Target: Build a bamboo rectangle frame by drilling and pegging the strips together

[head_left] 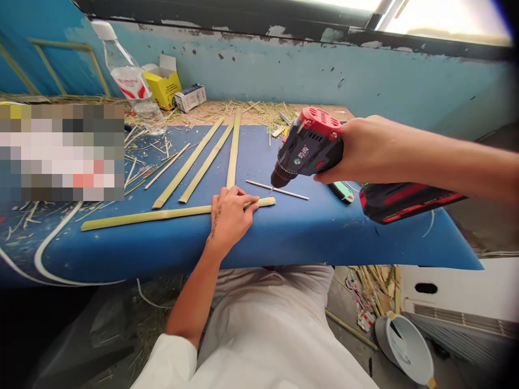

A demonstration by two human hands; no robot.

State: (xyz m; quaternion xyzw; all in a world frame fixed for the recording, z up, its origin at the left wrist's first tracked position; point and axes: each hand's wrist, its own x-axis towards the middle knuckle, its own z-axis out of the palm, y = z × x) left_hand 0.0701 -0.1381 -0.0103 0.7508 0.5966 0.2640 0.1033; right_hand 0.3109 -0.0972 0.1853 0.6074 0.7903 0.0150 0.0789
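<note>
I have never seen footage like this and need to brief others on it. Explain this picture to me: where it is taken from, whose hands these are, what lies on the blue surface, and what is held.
There is one picture, taken by a camera worn on a person's head, looking forward and down at their own two bare hands; no machine is involved.

The left hand presses flat on a long bamboo strip that lies along the near edge of the blue table. The right hand grips a red and black cordless drill, its bit pointing down close to a thin stick just beyond the strip's end.

Further back lie three more bamboo strips among straw-like scraps, a plastic water bottle, a yellow box and a small white box. A patch at the left is blurred out.
</note>
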